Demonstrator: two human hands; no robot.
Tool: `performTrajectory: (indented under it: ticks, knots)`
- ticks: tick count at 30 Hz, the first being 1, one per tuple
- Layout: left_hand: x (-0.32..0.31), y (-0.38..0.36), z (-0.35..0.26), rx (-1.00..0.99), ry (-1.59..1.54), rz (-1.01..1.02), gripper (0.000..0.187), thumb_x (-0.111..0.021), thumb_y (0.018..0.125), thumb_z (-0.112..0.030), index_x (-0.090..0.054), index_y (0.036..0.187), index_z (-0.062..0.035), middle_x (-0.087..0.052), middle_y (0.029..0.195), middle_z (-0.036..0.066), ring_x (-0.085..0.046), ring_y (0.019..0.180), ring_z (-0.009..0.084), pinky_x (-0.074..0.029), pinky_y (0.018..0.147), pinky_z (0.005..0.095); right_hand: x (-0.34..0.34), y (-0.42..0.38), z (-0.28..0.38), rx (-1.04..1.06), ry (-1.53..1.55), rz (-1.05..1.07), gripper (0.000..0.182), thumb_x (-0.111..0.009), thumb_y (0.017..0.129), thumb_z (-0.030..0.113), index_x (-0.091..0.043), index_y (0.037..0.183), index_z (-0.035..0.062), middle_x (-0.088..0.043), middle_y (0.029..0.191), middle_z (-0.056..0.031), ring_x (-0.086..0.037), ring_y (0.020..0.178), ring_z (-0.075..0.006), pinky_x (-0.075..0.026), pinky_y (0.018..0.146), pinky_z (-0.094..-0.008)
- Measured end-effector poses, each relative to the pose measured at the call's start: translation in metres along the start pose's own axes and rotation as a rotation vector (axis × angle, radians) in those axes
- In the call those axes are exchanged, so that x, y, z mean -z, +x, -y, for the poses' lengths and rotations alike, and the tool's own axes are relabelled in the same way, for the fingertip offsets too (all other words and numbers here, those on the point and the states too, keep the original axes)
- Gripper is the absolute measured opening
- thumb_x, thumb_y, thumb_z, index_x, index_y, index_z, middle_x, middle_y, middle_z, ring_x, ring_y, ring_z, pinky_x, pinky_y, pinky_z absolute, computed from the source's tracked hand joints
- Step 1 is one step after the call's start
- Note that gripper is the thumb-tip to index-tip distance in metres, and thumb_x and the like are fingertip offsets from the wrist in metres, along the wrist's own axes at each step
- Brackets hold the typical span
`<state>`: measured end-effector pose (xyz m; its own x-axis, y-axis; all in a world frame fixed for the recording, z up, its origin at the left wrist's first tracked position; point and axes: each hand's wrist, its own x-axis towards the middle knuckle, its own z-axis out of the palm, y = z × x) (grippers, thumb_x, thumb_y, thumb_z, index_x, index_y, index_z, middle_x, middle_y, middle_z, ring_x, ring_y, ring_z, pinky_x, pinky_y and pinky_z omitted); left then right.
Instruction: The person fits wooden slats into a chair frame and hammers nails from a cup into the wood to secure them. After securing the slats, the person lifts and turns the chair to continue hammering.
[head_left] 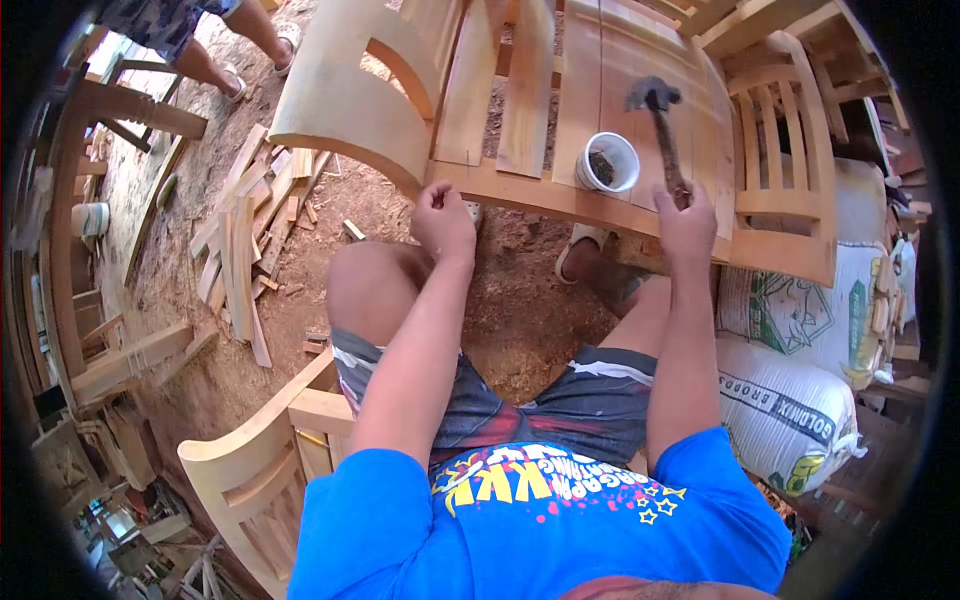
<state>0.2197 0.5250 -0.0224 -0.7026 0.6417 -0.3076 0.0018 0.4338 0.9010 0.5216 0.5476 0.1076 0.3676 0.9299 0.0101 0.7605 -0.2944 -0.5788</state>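
Observation:
My right hand [688, 222] is wrapped round the lower handle of a hammer [661, 120], whose dark metal head is raised over the wooden seat. My left hand [443, 222] is closed with its fingers curled, close to the seat's front edge; whatever it may hold is hidden. Between the hands, a white plastic cup [628, 163] with small dark pieces inside stands on the seat of a wooden bench [590, 197]. Pale slats [525, 95] lie across the seat frame, with gaps between some of them.
A curved armrest panel [350, 110] rises at the bench's left. Scrap wood strips [240, 240] lie piled on the dirt floor. Filled white sacks [785, 405] are stacked at right. Another wooden chair [250, 480] stands at lower left. A person's legs [255, 35] show at upper left.

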Motion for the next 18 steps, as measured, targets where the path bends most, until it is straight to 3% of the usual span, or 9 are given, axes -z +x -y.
performTrajectory:
  ticks: [1,2,5,6,9,15,17,18]
  knots:
    - [0.001,0.000,0.012,0.123,-0.082,-0.032,0.024,-0.078,0.089,-0.018,-0.075,0.105,-0.0012,-0.076,0.101,0.012,-0.072,0.096,0.0239,-0.057,0.088,0.0389,-0.008,0.013,-0.018,-0.015,-0.051,-0.032,0.051,-0.079,0.089,0.038,-0.069,0.121,-0.0004,-0.075,0.105,-0.0219,-0.073,0.100,-0.0380,-0.054,0.090,-0.0469]
    - [-0.001,0.008,0.027,0.296,-0.142,-0.041,0.046,-0.085,0.087,-0.029,-0.070,0.120,0.0002,-0.073,0.110,0.011,-0.069,0.099,0.0215,-0.056,0.086,0.0383,-0.016,0.024,-0.033,-0.028,-0.100,-0.067,0.051,-0.079,0.088,0.036,-0.069,0.121,-0.0007,-0.075,0.106,-0.0221,-0.073,0.100,-0.0381,-0.054,0.092,-0.0466]
    - [-0.004,0.015,-0.005,0.587,-0.438,-0.002,0.066,-0.086,0.087,-0.038,-0.059,0.134,0.0016,-0.068,0.127,0.011,-0.068,0.104,0.0234,-0.056,0.087,0.0377,-0.040,0.050,-0.064,-0.087,-0.158,-0.103,0.048,-0.078,0.087,0.032,-0.070,0.122,0.0001,-0.075,0.109,-0.0229,-0.072,0.107,-0.0389,-0.054,0.096,-0.0466]
    - [0.006,0.009,-0.035,0.676,-0.462,0.113,0.087,-0.088,0.085,-0.046,-0.050,0.144,0.0054,-0.061,0.141,0.013,-0.066,0.116,0.0259,-0.054,0.097,0.0386,-0.043,0.054,-0.067,-0.158,-0.098,-0.050,0.047,-0.077,0.088,0.031,-0.070,0.122,0.0005,-0.074,0.117,-0.0237,-0.069,0.115,-0.0394,-0.053,0.100,-0.0473]
    - [-0.023,0.046,0.006,0.565,-0.635,0.209,0.098,-0.089,0.083,-0.049,-0.046,0.149,0.0086,-0.058,0.147,0.016,-0.060,0.129,0.0276,-0.049,0.108,0.0387,-0.066,0.066,-0.082,-0.194,-0.184,-0.091,0.048,-0.076,0.089,0.030,-0.067,0.126,0.0004,-0.071,0.122,-0.0266,-0.068,0.118,-0.0414,-0.052,0.103,-0.0480]
    - [-0.036,0.058,0.025,0.416,-0.498,0.162,0.106,-0.087,0.082,-0.056,-0.043,0.151,0.0113,-0.053,0.154,0.020,-0.054,0.139,0.0313,-0.044,0.115,0.0392,-0.077,0.077,-0.083,-0.159,-0.485,-0.048,0.046,-0.070,0.092,0.025,-0.064,0.131,0.0008,-0.070,0.118,-0.0311,-0.067,0.115,-0.0463,-0.051,0.102,-0.0535]
    - [-0.040,0.062,0.031,0.430,-0.447,0.125,0.090,-0.086,0.087,-0.046,-0.047,0.149,0.0069,-0.058,0.147,0.017,-0.061,0.129,0.0277,-0.051,0.107,0.0390,-0.074,0.082,-0.055,0.187,-0.464,-0.424,0.037,-0.067,0.094,0.023,-0.067,0.123,0.0006,-0.072,0.114,-0.0265,-0.069,0.109,-0.0440,-0.053,0.097,-0.0541]
    - [-0.040,0.062,0.034,0.438,-0.435,0.113,0.086,-0.086,0.089,-0.043,-0.049,0.148,0.0060,-0.060,0.145,0.016,-0.062,0.126,0.0269,-0.052,0.105,0.0389,-0.070,0.082,-0.019,0.253,-0.218,-0.388,0.034,-0.066,0.095,0.021,-0.068,0.122,0.0011,-0.073,0.111,-0.0242,-0.070,0.106,-0.0420,-0.055,0.093,-0.0521]
